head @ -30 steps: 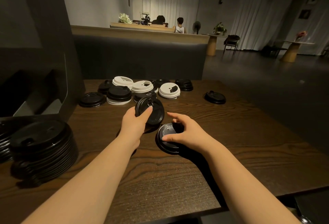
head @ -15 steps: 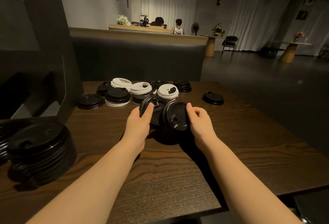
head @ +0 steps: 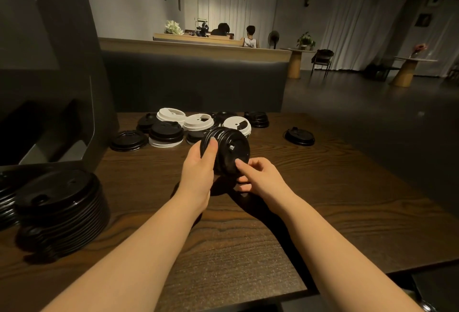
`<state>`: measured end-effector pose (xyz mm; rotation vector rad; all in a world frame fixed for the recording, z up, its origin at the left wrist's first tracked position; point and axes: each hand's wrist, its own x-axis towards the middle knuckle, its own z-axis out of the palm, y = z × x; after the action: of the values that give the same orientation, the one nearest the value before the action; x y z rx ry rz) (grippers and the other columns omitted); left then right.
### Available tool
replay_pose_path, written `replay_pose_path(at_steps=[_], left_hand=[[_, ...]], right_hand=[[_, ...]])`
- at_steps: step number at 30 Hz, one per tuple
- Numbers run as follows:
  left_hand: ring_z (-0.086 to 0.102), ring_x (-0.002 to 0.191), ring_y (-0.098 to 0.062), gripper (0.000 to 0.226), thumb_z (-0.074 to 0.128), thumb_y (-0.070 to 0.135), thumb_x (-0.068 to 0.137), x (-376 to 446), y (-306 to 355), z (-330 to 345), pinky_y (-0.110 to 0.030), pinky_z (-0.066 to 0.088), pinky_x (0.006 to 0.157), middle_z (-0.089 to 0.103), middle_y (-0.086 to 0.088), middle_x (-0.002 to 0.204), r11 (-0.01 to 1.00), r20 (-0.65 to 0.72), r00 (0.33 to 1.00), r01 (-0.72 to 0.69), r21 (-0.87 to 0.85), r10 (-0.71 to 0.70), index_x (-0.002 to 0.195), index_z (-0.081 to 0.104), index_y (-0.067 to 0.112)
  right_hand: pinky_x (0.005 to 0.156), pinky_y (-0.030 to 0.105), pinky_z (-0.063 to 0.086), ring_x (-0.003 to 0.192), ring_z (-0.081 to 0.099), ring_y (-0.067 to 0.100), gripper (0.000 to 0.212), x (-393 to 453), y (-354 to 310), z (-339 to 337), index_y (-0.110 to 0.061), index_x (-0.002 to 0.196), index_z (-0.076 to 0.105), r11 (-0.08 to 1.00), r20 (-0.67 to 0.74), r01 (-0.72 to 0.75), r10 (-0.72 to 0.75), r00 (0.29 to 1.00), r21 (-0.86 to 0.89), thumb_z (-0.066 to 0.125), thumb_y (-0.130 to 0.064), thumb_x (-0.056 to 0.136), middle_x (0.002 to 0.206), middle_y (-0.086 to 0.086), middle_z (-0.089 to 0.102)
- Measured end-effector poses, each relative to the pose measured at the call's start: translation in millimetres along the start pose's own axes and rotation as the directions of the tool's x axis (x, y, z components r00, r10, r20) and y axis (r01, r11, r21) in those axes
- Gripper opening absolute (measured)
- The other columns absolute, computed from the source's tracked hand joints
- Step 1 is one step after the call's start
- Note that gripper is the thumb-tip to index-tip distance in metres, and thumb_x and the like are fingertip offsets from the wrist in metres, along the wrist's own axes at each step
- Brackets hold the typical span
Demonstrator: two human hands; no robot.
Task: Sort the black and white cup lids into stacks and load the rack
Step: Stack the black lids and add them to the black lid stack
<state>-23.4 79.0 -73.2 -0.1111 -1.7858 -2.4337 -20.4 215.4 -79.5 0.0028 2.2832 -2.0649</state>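
Observation:
A short stack of black lids [head: 229, 149] is held on edge above the middle of the wooden table [head: 248, 237]. My left hand [head: 198, 172] grips its left side, thumb on the rim. From the right, my right hand [head: 258, 177] presses the front lid with its thumb, fingers curled under the stack. Behind lie loose white lids [head: 198, 121] and black lids [head: 165, 131]. A single black lid [head: 299, 136] lies apart at the right. A tall stack of black lids [head: 62, 207] stands at the near left. The dark rack [head: 49, 103] rises at the left.
A dark padded bench back [head: 193, 83] runs behind the table. The table's right edge drops to open floor [head: 372, 118]. Two people sit far off at a counter. Round side tables and a chair stand at the far right.
My right hand lifted a black lid off the table and brought it against the lids in my left hand. The two are now one stack held between both hands.

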Motion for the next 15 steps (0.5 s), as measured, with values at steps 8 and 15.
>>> replay_pose_path(at_steps=[8,15], left_hand=[[0.058,0.116,-0.019,0.031,0.034,0.042,0.102,-5.4,1.5,2.0,-0.046,0.042,0.105,0.065,-0.001,0.119,0.982,0.103,0.981,0.172,-0.076,-0.164,0.117,0.056,0.028],[0.047,0.13,-0.02,0.063,0.043,0.058,0.089,-7.7,1.7,2.3,-0.048,0.032,0.113,0.057,-0.003,0.135,0.976,0.157,0.969,0.204,-0.072,-0.191,0.141,0.043,0.022]], right_hand=[[0.069,-0.001,0.041,0.096,0.046,-0.022,0.065,-6.2,0.9,-6.3,-0.039,0.14,0.034,0.931,0.032,0.3,-0.301,0.953,-0.205,0.068,-0.021,0.087,0.116,-0.029,0.044],[0.068,0.021,0.055,0.088,0.066,0.012,0.042,-6.6,0.7,-5.3,-0.024,0.113,0.044,0.969,-0.117,0.184,-0.204,0.972,-0.162,0.071,-0.031,0.083,0.112,-0.006,0.056]])
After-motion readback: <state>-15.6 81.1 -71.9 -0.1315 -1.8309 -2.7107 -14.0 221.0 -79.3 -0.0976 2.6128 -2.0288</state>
